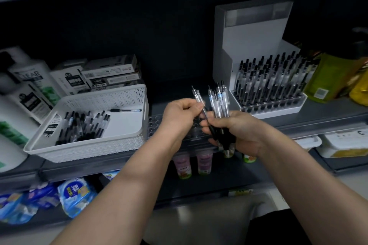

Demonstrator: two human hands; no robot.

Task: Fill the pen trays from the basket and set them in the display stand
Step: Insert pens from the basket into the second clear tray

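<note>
A white perforated basket (pixel 123 95) sits on the grey shelf at the left, with several black-and-clear pens (pixel 83 125) lying in it. My right hand (pixel 237 131) grips a bundle of several pens (pixel 219 99), tips down. My left hand (pixel 181 113) pinches a single pen (pixel 198 97) out of that bundle. Beneath both hands lies a clear pen tray (pixel 154 125) with empty holes, partly hidden. At the right stands the white display stand (pixel 256 32), holding a tray (pixel 278 108) packed with upright pens.
Shampoo bottles (pixel 29 85) and pen boxes (pixel 111 73) crowd the shelf's left. Green and yellow pouches (pixel 334 73) stand right of the stand. On the lower shelf are blue packets (pixel 75 195), small bottles (pixel 203 161) and white bins (pixel 346 143).
</note>
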